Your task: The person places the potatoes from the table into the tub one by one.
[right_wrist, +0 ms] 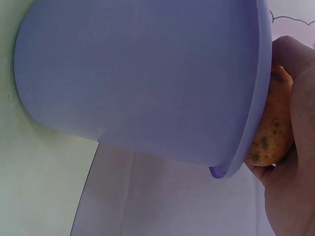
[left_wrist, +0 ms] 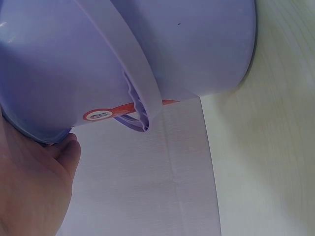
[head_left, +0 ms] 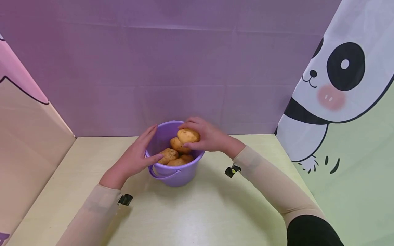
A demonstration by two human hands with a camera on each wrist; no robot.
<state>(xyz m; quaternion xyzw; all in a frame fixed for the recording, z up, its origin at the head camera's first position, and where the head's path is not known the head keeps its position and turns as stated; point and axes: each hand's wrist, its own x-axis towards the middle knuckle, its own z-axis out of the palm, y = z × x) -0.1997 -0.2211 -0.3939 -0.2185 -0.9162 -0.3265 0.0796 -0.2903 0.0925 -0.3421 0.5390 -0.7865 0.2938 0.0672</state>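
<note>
A purple bucket [head_left: 181,176] stands upright on the table, with several potatoes [head_left: 168,155] inside. My right hand [head_left: 207,135] grips one potato [head_left: 188,136] between thumb and fingers, at the height of the rim on the right side of the opening. In the right wrist view this potato [right_wrist: 273,123] shows dark spots and is partly hidden by the rim. My left hand [head_left: 134,158] holds the bucket's left rim, the thumb reaching over the edge above the potatoes. Seen from the left wrist, the fingers [left_wrist: 70,152] bend round the rim.
The bucket's purple handle [head_left: 164,177] hangs down at its front. Behind the bucket, a purple backdrop [head_left: 178,78] meets the pale wooden table [head_left: 191,218]. A panda-printed panel [head_left: 323,136] stands on the right and a beige and pink panel [head_left: 27,147] on the left.
</note>
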